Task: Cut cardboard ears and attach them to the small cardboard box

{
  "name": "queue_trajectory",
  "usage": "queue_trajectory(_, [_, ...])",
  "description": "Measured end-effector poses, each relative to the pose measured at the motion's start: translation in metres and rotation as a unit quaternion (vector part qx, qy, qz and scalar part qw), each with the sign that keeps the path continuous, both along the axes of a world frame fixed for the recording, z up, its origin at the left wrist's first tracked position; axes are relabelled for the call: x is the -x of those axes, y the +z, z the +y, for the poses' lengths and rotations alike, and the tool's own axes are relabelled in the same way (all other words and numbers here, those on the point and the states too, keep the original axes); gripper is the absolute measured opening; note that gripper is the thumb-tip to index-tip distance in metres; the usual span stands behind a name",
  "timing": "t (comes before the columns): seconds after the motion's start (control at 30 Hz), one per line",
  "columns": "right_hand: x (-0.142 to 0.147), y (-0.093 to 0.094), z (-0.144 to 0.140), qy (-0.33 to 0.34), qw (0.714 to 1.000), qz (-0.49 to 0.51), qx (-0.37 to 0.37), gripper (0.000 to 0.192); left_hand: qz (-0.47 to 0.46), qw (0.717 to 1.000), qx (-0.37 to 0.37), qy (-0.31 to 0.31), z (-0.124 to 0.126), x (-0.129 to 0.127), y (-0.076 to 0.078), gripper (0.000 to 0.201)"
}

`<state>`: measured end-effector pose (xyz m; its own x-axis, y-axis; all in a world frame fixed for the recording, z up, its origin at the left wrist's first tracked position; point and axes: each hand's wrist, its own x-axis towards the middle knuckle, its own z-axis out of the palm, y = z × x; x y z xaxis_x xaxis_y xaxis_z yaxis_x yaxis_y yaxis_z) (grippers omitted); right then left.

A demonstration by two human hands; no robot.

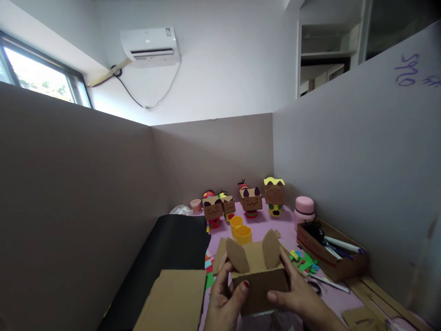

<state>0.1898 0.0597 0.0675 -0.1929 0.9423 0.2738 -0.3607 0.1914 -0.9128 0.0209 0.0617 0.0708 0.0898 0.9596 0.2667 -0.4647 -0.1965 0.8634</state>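
While two yellow cups [241, 230] stand just behind it, a cardboard box [259, 278] with two ears is gripped above the pink table [285, 227] by the left hand [224, 301] and right hand [299, 299], fingers closed on its sides.

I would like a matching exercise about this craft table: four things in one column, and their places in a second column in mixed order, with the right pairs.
Things:
1. cardboard box with two ears
2. yellow cups
3. pink jar
4. black sheet

Places:
A. on the table's left side
B. between the left hand and the right hand
C. just behind the held box
D. behind the pen tray, by the right wall

Pairs: 1-B, 2-C, 3-D, 4-A
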Motion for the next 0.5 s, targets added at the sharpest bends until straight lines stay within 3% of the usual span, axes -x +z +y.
queue_trajectory(0.23, [0.002,-0.002,0.000,0.013,1.000,-0.010,0.012,0.133,0.064,0.997,-0.024,0.037,-0.001,0.014,0.006,0.048])
queue_trajectory(0.5, [0.002,-0.004,0.000,0.038,0.999,0.029,0.023,0.141,-0.012,0.998,0.057,0.032,-0.002,0.006,0.003,0.050])
